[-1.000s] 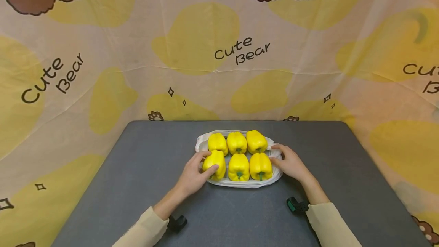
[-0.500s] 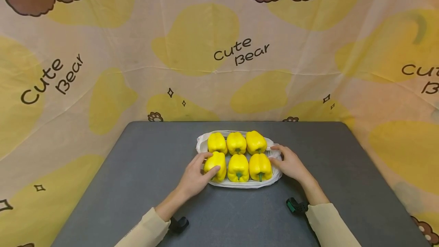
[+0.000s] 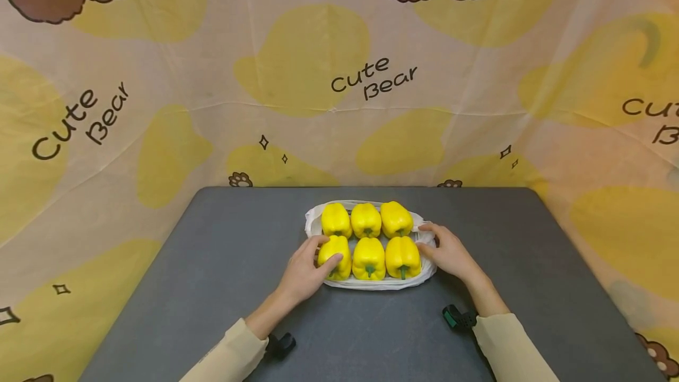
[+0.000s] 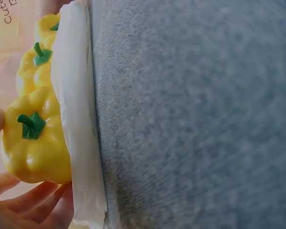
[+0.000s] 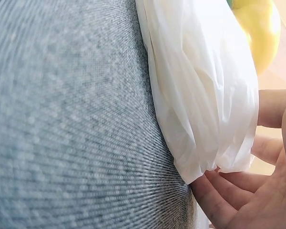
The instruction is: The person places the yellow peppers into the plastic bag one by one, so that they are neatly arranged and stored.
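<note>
Yellow bell peppers with green stems stand in two rows of three inside a low white plastic bag (image 3: pixel 379 286) with its rim rolled down. My left hand (image 3: pixel 303 271) grips the front-left bell pepper (image 3: pixel 337 250), thumb on the near side and fingers round its left. In the left wrist view that pepper (image 4: pixel 38 155) sits upright behind the bag's wall, stem toward the camera. At the right end my right hand (image 3: pixel 450 252) holds the bag's edge, thumb inside the rim. The right wrist view shows its fingers (image 5: pixel 229 191) against the folded plastic (image 5: pixel 205 95).
The bag lies on a grey table (image 3: pixel 239 234) near its far edge. A patterned cloth (image 3: pixel 297 63) hangs behind and around the table. Black wrist cameras (image 3: pixel 459 318) sit below both wrists.
My left hand and the front-left bell pepper have shifted slightly right, closer to the front-middle pepper. The right hand stays at the bag's right end.
</note>
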{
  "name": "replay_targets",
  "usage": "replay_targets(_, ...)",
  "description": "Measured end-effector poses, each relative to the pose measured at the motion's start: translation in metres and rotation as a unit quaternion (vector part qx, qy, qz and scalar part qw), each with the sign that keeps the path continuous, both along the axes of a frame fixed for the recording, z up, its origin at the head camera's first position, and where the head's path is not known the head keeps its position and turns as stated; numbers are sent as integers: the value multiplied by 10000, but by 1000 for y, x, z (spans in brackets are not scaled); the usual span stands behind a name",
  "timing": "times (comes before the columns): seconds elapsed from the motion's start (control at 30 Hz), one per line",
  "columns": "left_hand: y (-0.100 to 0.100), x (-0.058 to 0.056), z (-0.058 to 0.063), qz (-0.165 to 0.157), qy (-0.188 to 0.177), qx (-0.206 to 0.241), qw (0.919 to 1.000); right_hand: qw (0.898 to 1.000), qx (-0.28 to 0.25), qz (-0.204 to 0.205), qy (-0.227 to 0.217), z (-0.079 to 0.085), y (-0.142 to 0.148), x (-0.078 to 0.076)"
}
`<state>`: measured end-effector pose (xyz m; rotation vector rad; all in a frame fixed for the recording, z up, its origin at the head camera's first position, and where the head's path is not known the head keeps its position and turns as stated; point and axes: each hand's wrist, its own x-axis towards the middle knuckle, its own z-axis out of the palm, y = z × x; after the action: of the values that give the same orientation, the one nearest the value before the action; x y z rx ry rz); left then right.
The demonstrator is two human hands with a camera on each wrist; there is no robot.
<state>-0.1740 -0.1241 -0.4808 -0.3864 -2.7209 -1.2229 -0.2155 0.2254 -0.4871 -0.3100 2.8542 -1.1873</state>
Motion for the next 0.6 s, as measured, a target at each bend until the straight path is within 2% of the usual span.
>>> replay_targets(0.2, -1, 0, 3, -13, -28, -132, 9999, 10000, -36, 5, 15, 1, -1, 0)
replay_targets(0.4, -6, 3, 6, -111, -67, 33, 9999, 10000, -35, 7, -9, 4, -1, 1)
replay_targets(0.6, -15, 2, 13, -201, 319, 112, 9992, 9999, -39, -16, 145, 10, -1, 3)
